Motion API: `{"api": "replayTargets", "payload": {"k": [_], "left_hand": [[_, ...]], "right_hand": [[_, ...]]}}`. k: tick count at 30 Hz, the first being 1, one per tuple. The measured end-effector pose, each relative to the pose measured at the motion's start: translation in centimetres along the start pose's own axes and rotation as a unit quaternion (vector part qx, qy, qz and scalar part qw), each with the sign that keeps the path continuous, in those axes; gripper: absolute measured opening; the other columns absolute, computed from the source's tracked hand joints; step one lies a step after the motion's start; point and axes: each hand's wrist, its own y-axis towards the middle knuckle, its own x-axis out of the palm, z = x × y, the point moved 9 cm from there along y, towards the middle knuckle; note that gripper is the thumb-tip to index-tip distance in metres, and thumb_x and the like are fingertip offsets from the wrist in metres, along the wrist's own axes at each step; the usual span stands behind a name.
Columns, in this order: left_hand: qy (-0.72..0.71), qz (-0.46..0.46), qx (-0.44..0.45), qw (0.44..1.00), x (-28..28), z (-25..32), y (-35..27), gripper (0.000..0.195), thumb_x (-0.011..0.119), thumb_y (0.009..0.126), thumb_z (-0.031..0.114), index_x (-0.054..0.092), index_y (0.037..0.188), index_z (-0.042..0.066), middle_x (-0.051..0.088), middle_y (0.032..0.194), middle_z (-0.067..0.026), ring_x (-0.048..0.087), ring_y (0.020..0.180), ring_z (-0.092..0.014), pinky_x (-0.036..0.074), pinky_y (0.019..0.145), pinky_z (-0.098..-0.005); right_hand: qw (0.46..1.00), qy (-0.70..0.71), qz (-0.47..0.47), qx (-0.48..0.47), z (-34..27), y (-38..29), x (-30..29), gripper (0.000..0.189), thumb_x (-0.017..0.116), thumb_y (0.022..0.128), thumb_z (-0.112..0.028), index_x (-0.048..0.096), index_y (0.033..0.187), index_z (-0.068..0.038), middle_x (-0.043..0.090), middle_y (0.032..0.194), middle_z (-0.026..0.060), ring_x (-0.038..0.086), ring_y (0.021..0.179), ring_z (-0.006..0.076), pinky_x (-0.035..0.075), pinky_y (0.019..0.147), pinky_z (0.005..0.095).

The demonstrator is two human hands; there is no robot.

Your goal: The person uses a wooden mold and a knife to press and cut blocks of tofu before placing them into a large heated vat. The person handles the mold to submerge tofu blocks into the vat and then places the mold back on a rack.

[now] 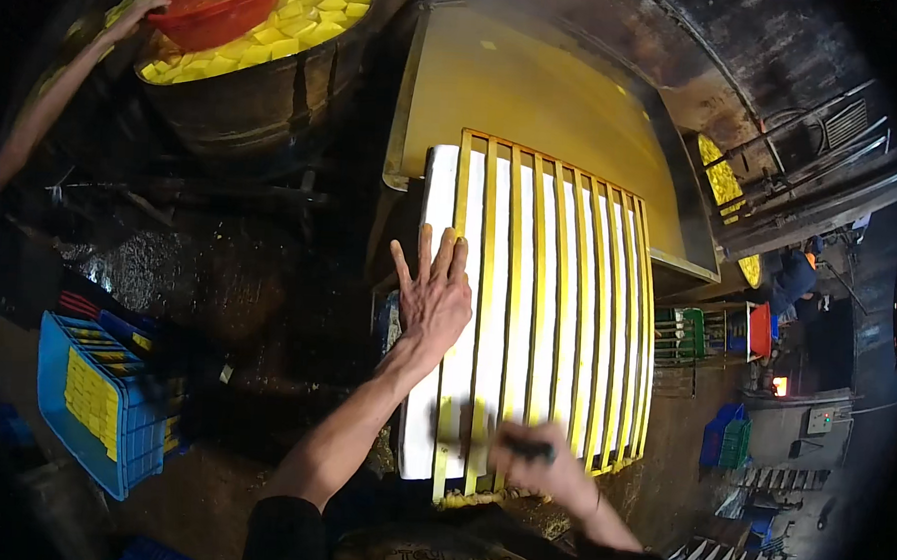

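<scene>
A large white slab, apparently tofu, lies before me under a frame of yellow slats. The slats run lengthwise, with white strips showing between them. My left hand rests palm down on the slab's left edge, fingers spread and fingertips by the outermost slat. It holds nothing. Near the slab's close end, my right hand grips a dark-handled tool. Motion blurs the hand and tool; a broad greyish smear to its left looks like a blade over the slats. Yellow crumbs gather along the near slat ends.
Beyond the slab stands a vat of yellow liquid. At upper left, another person's hand holds a red basket over a barrel of yellow blocks. A blue crate stands left. Another person is far right.
</scene>
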Motion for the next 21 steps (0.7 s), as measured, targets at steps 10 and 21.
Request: {"api": "replayTargets", "payload": {"k": [10, 21], "left_hand": [[-0.030, -0.011, -0.005, 0.999, -0.3, 0.8, 0.1, 0.049, 0.053, 0.089, 0.018, 0.050, 0.134, 0.000, 0.041, 0.148, -0.0139, 0.019, 0.146, -0.036, 0.005, 0.113, -0.0677], [-0.130, -0.097, -0.104, 0.981, -5.0, -0.8, -10.5, 0.076, 0.061, 0.087, 0.028, 0.026, 0.146, -0.006, -0.001, 0.156, -0.0308, -0.004, 0.145, -0.048, 0.001, 0.113, -0.0658]], "right_hand": [[0.870, -0.106, 0.325, -0.357, -14.0, 20.7, -14.7, 0.010, 0.067, 0.081, -0.010, 0.061, 0.079, -0.002, 0.061, 0.063, 0.0157, 0.064, 0.059, 0.0273, 0.049, 0.057, 0.0345], [0.933, -0.151, 0.225, -0.235, -9.4, 14.2, -4.2, 0.018, 0.071, 0.072, -0.010, 0.056, 0.075, 0.000, 0.058, 0.062, 0.0219, 0.057, 0.062, 0.0450, 0.045, 0.055, 0.0437]]}}
